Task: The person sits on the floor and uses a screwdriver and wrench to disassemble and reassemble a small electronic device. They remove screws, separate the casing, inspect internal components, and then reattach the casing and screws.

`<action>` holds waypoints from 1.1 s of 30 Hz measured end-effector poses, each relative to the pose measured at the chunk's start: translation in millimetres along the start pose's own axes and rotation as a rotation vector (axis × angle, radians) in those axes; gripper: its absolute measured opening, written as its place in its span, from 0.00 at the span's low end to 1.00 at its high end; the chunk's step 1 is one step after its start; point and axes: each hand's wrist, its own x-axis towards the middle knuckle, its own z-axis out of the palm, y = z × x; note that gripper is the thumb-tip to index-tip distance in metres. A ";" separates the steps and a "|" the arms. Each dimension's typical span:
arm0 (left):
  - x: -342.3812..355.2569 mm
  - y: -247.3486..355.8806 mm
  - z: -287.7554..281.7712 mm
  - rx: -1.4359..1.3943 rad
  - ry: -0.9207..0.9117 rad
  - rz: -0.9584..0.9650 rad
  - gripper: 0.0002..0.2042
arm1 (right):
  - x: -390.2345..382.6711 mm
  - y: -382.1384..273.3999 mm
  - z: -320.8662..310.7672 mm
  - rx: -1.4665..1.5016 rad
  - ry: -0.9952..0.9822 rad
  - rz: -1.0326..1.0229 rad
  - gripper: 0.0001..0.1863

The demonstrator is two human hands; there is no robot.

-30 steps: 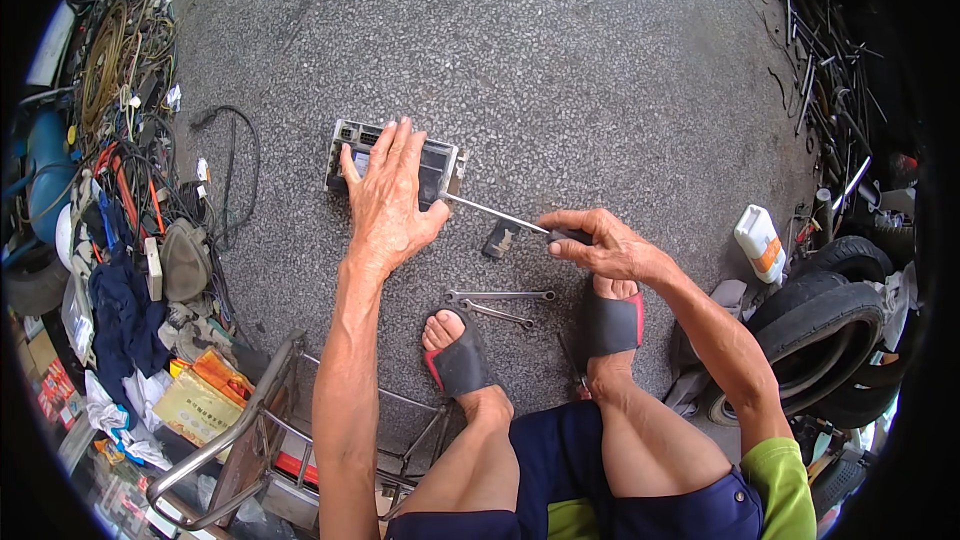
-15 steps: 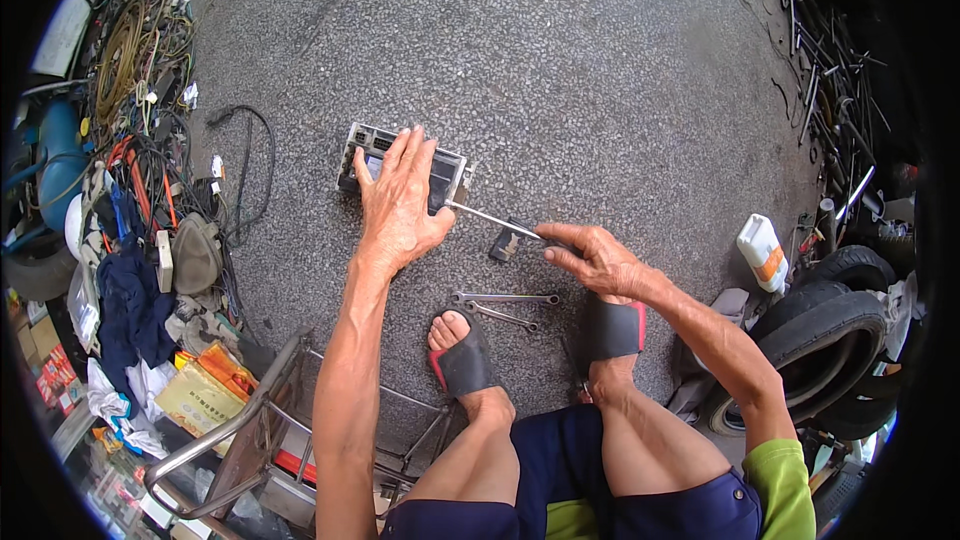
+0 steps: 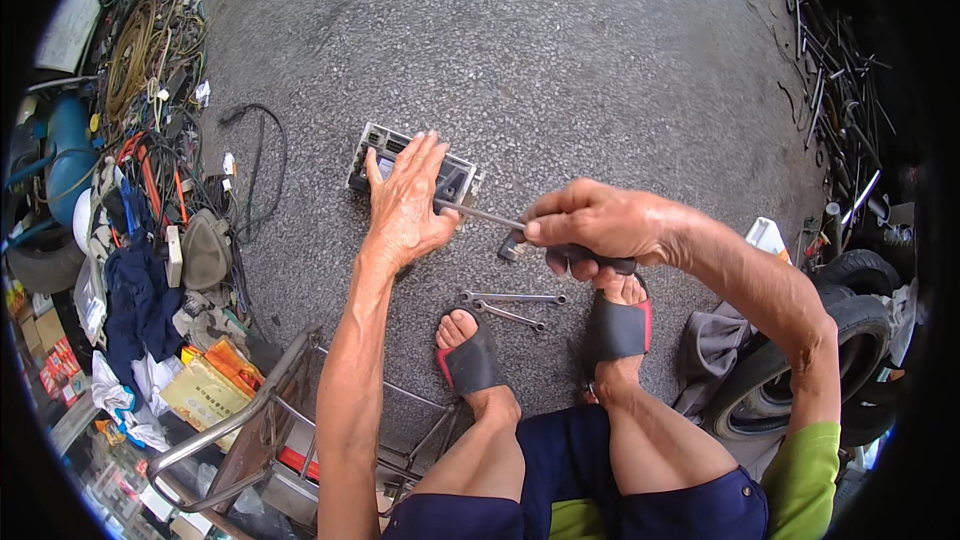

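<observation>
My left hand (image 3: pixel 405 210) lies spread over a boxy electrical unit (image 3: pixel 372 140) with a pale casing, dark parts on top and sockets along its far edge. The palm and fingers hide much of it. In my right hand (image 3: pixel 595 225), fingers wrap round the dark handle of a screwdriver (image 3: pixel 490 216). Its metal shaft points left, with the tip against the near right part of the unit, close to my left thumb. On the ground below the shaft is a small dark block (image 3: pixel 511 247), partly behind my right hand.
Two wrenches (image 3: pixel 515 298) lie between my sandalled feet. At left are piled cables (image 3: pixel 130 50), cloths and a metal-framed stool or rack (image 3: pixel 235 430). A black cord (image 3: pixel 280 165) curls beside the pile. Tyres (image 3: pixel 830 350), a white container (image 3: pixel 767 238) and metal rods line the right.
My right hand has risen and turned, its fingers now wrapped round the screwdriver handle, which angles down to the right. The tip has shifted slightly left. My left hand stays on the unit.
</observation>
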 end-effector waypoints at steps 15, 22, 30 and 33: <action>-35.1 -8.4 -5.6 -1.165 0.586 -0.366 0.23 | -41.3 122.0 -23.2 -0.040 0.634 -0.189 0.18; -63.5 -44.3 52.8 -1.049 0.823 -0.862 0.18 | -1.1 186.9 -28.4 -0.729 1.185 -0.355 0.20; -77.0 -36.8 87.5 -0.173 0.606 -0.713 0.28 | 12.6 185.2 -32.6 -0.971 1.285 -0.259 0.21; -68.6 -24.3 69.9 -0.237 0.501 -0.795 0.29 | 11.7 180.9 -29.4 -1.020 1.355 -0.355 0.21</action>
